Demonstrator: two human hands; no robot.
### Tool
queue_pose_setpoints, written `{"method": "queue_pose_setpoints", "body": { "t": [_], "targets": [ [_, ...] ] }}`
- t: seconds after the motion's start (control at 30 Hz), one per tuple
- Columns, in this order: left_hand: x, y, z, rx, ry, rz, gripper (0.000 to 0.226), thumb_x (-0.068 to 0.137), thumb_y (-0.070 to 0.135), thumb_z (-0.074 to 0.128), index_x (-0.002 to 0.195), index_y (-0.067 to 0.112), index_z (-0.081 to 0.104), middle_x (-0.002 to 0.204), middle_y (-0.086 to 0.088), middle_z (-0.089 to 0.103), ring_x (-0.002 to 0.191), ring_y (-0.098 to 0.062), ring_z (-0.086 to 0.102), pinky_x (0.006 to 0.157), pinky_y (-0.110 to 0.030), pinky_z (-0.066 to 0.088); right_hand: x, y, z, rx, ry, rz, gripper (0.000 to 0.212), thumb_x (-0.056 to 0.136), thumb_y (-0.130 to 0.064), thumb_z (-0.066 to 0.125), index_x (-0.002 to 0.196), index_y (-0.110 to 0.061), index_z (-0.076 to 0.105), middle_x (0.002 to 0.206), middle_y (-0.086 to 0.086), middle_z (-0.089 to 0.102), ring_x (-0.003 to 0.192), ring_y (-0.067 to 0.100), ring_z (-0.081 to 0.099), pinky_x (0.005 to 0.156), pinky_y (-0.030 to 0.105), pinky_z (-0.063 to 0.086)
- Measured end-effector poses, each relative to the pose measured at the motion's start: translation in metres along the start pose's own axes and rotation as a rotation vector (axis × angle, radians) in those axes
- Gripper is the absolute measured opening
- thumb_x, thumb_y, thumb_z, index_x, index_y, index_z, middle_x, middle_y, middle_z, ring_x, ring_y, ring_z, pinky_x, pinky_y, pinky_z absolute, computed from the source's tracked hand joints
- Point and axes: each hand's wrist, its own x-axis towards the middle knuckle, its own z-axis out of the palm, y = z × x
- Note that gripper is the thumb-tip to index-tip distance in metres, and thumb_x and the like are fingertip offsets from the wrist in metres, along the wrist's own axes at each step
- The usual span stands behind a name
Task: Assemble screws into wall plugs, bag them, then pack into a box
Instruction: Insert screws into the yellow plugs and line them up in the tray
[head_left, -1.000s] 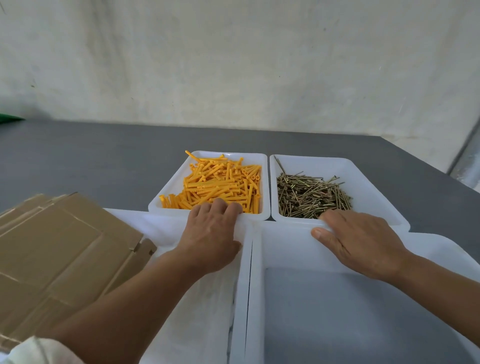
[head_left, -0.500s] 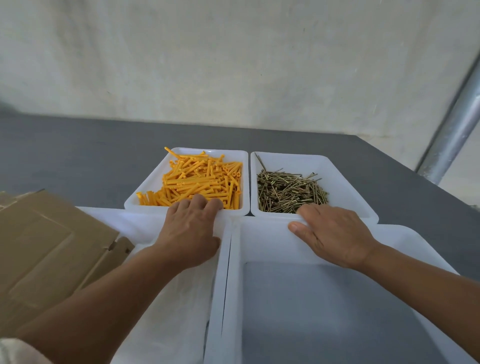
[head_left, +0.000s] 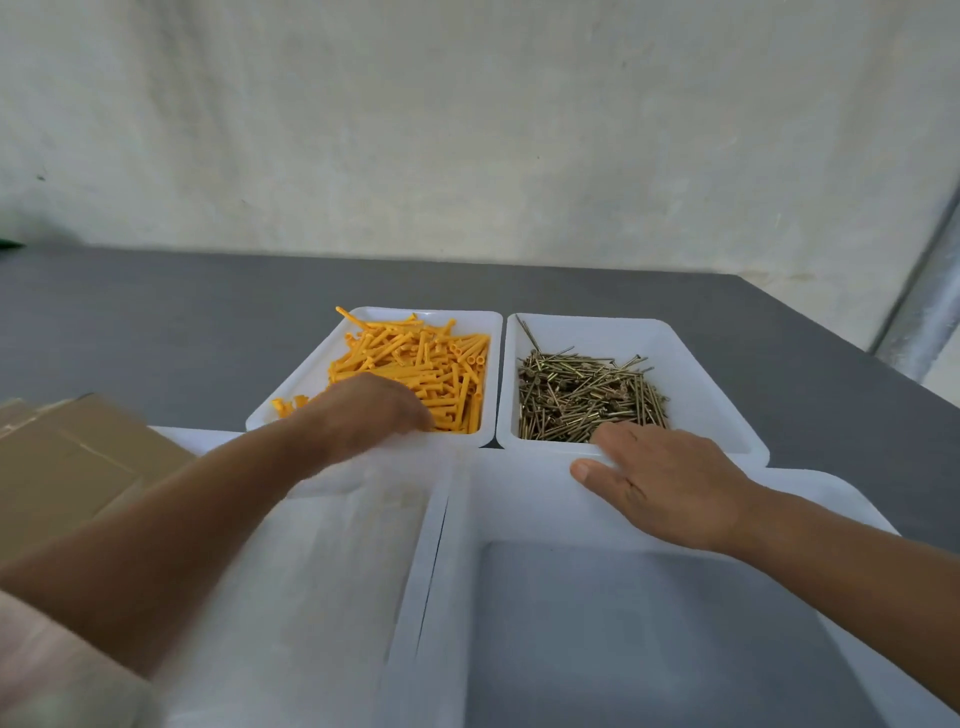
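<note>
On the table (head_left: 156, 332), beyond the empty tub (head_left: 519, 499), plugs (head_left: 431, 364) and screws (head_left: 582, 400) sit in side-by-side trays, so each hand gets its own supply. My right hand (head_left: 670, 483) lies flat, fingers relaxed, on the screw tray's (head_left: 727, 415) near rim. My left hand (head_left: 369, 410) is over the plugs, its fingers too blurred to judge.

Soft even daylight, left forearm motion-blurred

Ahead I see a pale, stained wall (head_left: 467, 130) in soft, even light. A dark grey table (head_left: 156, 322) runs up to it. A dull metal post (head_left: 930, 312) stands far right.
</note>
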Motion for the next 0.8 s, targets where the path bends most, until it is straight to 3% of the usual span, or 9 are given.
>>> {"method": "queue_pose_setpoints", "body": {
  "t": [0.07, 0.13, 0.23, 0.3, 0.37, 0.43, 0.53, 0.67, 0.8],
  "targets": [
    [0.013, -0.003, -0.002, -0.077, 0.160, -0.041, 0.017, 0.088, 0.022, 0.064, 0.099, 0.014, 0.074, 0.106, -0.007, 0.069, 0.092, -0.021, 0.060, 0.072, -0.027, 0.048, 0.002, 0.000, -0.006, 0.069, -0.092, 0.020, 0.041, 0.088, -0.070, 0.013, 0.080, -0.034, 0.031, 0.079, -0.013, 0.045, 0.070, 0.005, 0.043, 0.059, 0.028, 0.030],
    [0.028, -0.011, -0.003, 0.130, 0.336, -0.115, 0.016, 0.085, 0.027, 0.065, 0.100, 0.026, 0.070, 0.105, -0.002, 0.066, 0.093, -0.020, 0.059, 0.072, -0.028, 0.045, 0.005, 0.001, -0.014, 0.156, -0.182, 0.049, 0.040, 0.088, -0.071, 0.021, 0.076, -0.034, 0.032, 0.078, -0.012, 0.047, 0.070, 0.005, 0.046, 0.062, 0.028, 0.034],
    [0.047, -0.025, -0.003, 0.377, 0.320, -0.188, 0.036, 0.083, 0.032, 0.064, 0.118, 0.028, 0.061, 0.111, -0.004, 0.057, 0.092, -0.021, 0.051, 0.072, -0.029, 0.039, 0.012, 0.004, -0.027, 0.343, -0.316, 0.151, 0.049, 0.086, -0.076, 0.025, 0.075, -0.031, 0.042, 0.078, -0.011, 0.053, 0.074, 0.006, 0.050, 0.067, 0.027, 0.036],
    [0.057, -0.035, -0.001, 0.426, 0.290, -0.214, 0.037, 0.083, 0.032, 0.062, 0.119, 0.027, 0.058, 0.107, -0.004, 0.055, 0.090, -0.022, 0.048, 0.070, -0.029, 0.038, 0.020, 0.008, -0.033, 0.454, -0.382, 0.230, 0.051, 0.089, -0.075, 0.022, 0.074, -0.035, 0.051, 0.083, -0.015, 0.056, 0.081, 0.001, 0.050, 0.073, 0.026, 0.035],
    [0.064, -0.042, 0.001, 0.463, 0.272, -0.229, 0.031, 0.083, 0.032, 0.060, 0.113, 0.026, 0.060, 0.102, -0.002, 0.056, 0.087, -0.021, 0.048, 0.067, -0.030, 0.037, 0.030, 0.011, -0.037, 0.490, -0.358, 0.267, 0.050, 0.094, -0.068, 0.024, 0.074, -0.037, 0.058, 0.082, -0.017, 0.058, 0.081, -0.001, 0.052, 0.074, 0.026, 0.037],
    [0.067, -0.046, 0.003, 0.467, 0.266, -0.236, 0.023, 0.083, 0.032, 0.058, 0.105, 0.028, 0.060, 0.092, 0.002, 0.056, 0.085, -0.021, 0.051, 0.065, -0.030, 0.037, 0.044, 0.015, -0.035, 0.423, -0.275, 0.265, 0.047, 0.097, -0.059, 0.033, 0.080, -0.025, 0.061, 0.078, -0.012, 0.061, 0.076, 0.005, 0.055, 0.071, 0.027, 0.042],
    [0.070, -0.049, 0.004, 0.437, 0.279, -0.218, 0.015, 0.083, 0.035, 0.061, 0.097, 0.034, 0.054, 0.097, 0.003, 0.059, 0.090, -0.022, 0.055, 0.071, -0.031, 0.042, 0.067, 0.018, -0.027, 0.313, -0.170, 0.287, 0.034, 0.097, -0.047, 0.047, 0.087, -0.018, 0.062, 0.077, -0.003, 0.063, 0.075, 0.013, 0.058, 0.064, 0.028, 0.042],
    [0.066, -0.048, 0.004, 0.384, 0.312, -0.175, 0.018, 0.083, 0.039, 0.066, 0.090, 0.043, 0.050, 0.100, 0.006, 0.060, 0.095, -0.020, 0.056, 0.075, -0.032, 0.045, 0.096, 0.016, -0.010, 0.280, -0.084, 0.352, 0.018, 0.096, -0.036, 0.050, 0.096, -0.025, 0.064, 0.094, -0.005, 0.067, 0.089, 0.015, 0.059, 0.074, 0.031, 0.047],
    [0.061, -0.049, 0.004, 0.344, 0.337, -0.114, 0.017, 0.080, 0.040, 0.072, 0.079, 0.040, 0.055, 0.088, 0.013, 0.059, 0.088, -0.014, 0.055, 0.067, -0.028, 0.042, 0.114, 0.006, 0.007, 0.254, -0.091, 0.332, 0.031, 0.097, -0.032, 0.050, 0.127, -0.029, 0.057, 0.128, 0.001, 0.059, 0.117, 0.023, 0.053, 0.095, 0.036, 0.044]
  ]
}}
